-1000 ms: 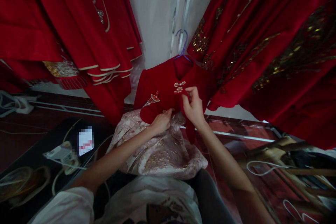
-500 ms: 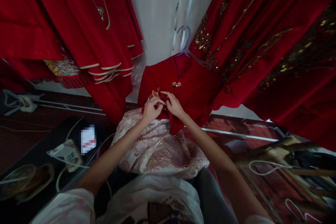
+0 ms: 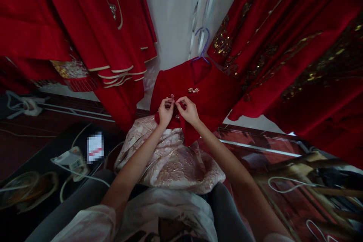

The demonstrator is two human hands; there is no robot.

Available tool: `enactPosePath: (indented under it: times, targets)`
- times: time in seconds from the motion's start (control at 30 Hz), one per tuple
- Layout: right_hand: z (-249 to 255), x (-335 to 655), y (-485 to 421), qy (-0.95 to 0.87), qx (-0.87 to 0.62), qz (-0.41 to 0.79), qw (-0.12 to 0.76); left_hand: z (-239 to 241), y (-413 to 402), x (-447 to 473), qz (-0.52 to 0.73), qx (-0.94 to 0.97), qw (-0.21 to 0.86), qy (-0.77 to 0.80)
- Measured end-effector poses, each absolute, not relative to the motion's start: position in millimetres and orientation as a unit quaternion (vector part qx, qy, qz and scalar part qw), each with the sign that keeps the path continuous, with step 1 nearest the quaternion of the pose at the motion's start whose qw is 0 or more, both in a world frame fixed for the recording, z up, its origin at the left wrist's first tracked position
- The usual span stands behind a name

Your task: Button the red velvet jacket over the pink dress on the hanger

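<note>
A short red jacket point(image 3: 219, 87) hangs on a purple hanger point(image 3: 203, 45) in front of me. A beaded clasp point(image 3: 193, 90) shines on its upper front, and small jewelled ornaments point(image 3: 172, 96) show beside my fingers. My left hand point(image 3: 166, 112) is at the jacket's front, thumb and fingers pinched together. My right hand point(image 3: 188, 110) pinches just to its right, fingertips almost meeting the left ones. What lies between the fingertips is too small to make out. Below both hands, a pale pink brocade cloth point(image 3: 176, 162) with a metallic sheen covers my lap.
Red garments with pale trim point(image 3: 113, 45) hang at left; red garments with gold sequins point(image 3: 283, 64) hang at right. A power strip point(image 3: 76, 164) with white cables lies on a black surface at left. A wooden frame point(image 3: 306, 181) with a white cord stands at right.
My left hand has turned more upright and its fingertips have risen beside the right ones. The jewelled ornament with dangling strands by the left fingers no longer shows as before. The view has shifted slightly.
</note>
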State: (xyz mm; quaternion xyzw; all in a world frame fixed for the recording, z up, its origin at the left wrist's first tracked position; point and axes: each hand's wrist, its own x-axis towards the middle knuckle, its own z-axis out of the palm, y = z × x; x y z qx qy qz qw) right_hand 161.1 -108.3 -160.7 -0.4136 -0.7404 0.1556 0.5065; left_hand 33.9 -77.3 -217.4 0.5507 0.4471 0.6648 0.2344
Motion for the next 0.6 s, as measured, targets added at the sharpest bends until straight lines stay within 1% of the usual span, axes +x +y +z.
enactPosePath:
  times: [0.13,0.3,0.43,0.6]
  targets:
    - [-154,155,-102,-0.747,-0.402,0.169,0.503,-217,-69,29,0.683,0.526,0.324,0.389]
    - [-168,157,-89,-0.729,-0.428,0.229,0.482,-218,-67,22,0.674,0.463,0.447,0.362]
    - [-176,160,-86,-0.718,-0.443,0.234,0.483,-216,-72,20,0.658,0.464,0.468,0.363]
    - [-174,156,-83,-0.701,-0.441,0.215,0.517,-215,-73,20,0.665,0.465,0.464,0.356]
